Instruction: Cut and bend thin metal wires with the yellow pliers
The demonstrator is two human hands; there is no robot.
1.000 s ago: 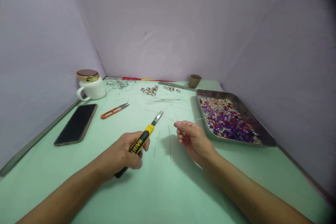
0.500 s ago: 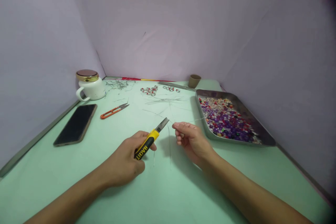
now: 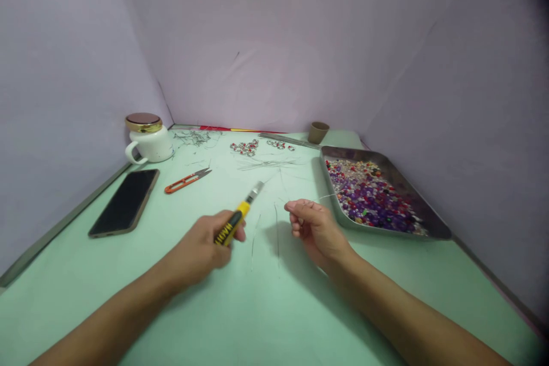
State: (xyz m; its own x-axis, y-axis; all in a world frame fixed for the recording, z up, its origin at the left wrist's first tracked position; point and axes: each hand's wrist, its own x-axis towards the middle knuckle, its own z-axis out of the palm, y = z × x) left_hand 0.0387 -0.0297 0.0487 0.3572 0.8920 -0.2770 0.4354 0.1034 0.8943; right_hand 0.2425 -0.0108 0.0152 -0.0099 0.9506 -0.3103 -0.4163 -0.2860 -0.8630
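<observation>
A yellow and black utility knife (image 3: 234, 223) is gripped in my left hand (image 3: 205, 249), its blade end pointing up and to the right. My right hand (image 3: 315, 226) pinches a thin wire (image 3: 328, 196) between thumb and fingertips; the wire's long end sticks out toward the tray. The knife blade is apart from my right fingertips. On the table below and between my hands lie two thin wires (image 3: 277, 237). More loose wires (image 3: 270, 164) are spread farther back, behind the blade.
A metal tray (image 3: 332, 206) of mixed beads stands at right. Orange thread snips (image 3: 187, 181), a phone (image 3: 125, 203) and a lidded white mug (image 3: 152, 146) sit at left. Beaded rings (image 3: 244, 147), tangled wire bits (image 3: 195, 137) and a small brown cup (image 3: 318, 132) lie at the back.
My left hand has drawn the utility knife back left, away from my right fingertips. My right hand stays nearly in place, still pinching the wire.
</observation>
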